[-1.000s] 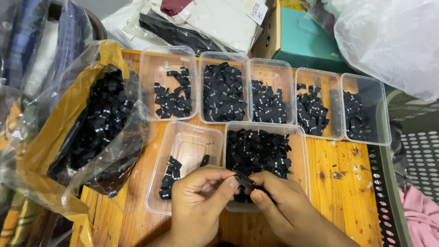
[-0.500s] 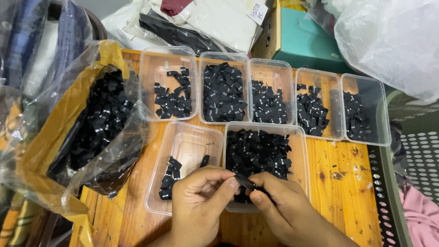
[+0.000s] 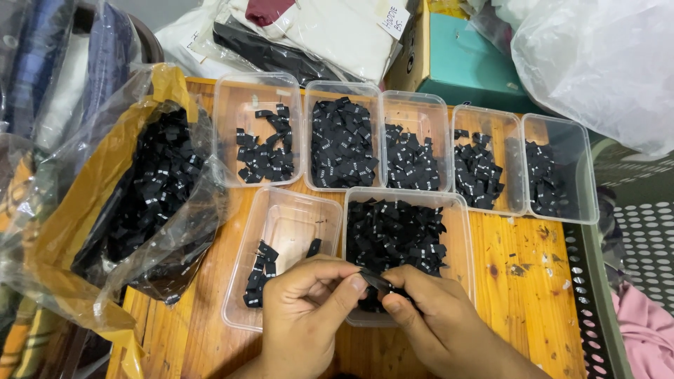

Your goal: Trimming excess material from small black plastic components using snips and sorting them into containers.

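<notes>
Both hands, left hand (image 3: 309, 309) and right hand (image 3: 439, 319), pinch one small black label (image 3: 375, 281) over the near label-filled tray (image 3: 460, 231) on the counter (image 3: 533, 295).

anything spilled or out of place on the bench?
Mostly tidy. Small black scraps lie scattered on the bare wooden table right of the front tray. Both hands pinch one black label.

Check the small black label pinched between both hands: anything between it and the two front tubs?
Nothing visible. The left hand and right hand pinch the black label directly over the near edge of the fuller front tub. The nearly empty tub sits open immediately left; neither has a lid.
</notes>
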